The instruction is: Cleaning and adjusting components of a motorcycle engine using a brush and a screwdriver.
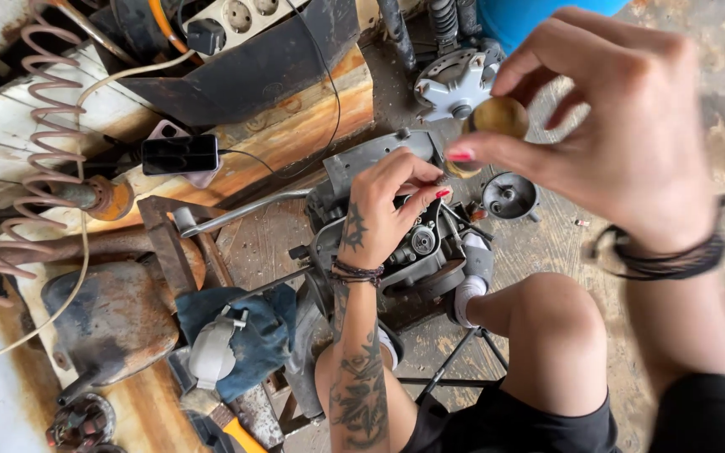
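My right hand (623, 126) is raised close to the camera, thumb and forefinger closed on a small brass cup (501, 116), round and dull yellow; the other fingers curl loosely above it. The cup hangs in the air above the work, in line with a grey finned disc (451, 82) behind it and clear of everything below. My left hand (383, 210) is lower, fingers bent and pinched at their tips on top of a grey carburettor (417, 247); what exactly the tips pinch I cannot tell, as they hide it. The carburettor sits on a dirty metal stand just ahead of my knee (555, 323). Just to its right, on the floor, lies a round grey bowl (509, 197), open side up, apart from both hands. Well to the left, a black phone (180, 154) rests on a worn wooden board (295, 126) with a cable running from it. Nearer me on the left lie a blue rag (266, 335) and a brush (211, 361) with an orange handle, beside a rusty metal casing (111, 319). A coiled hose (44, 126) runs down the far left.
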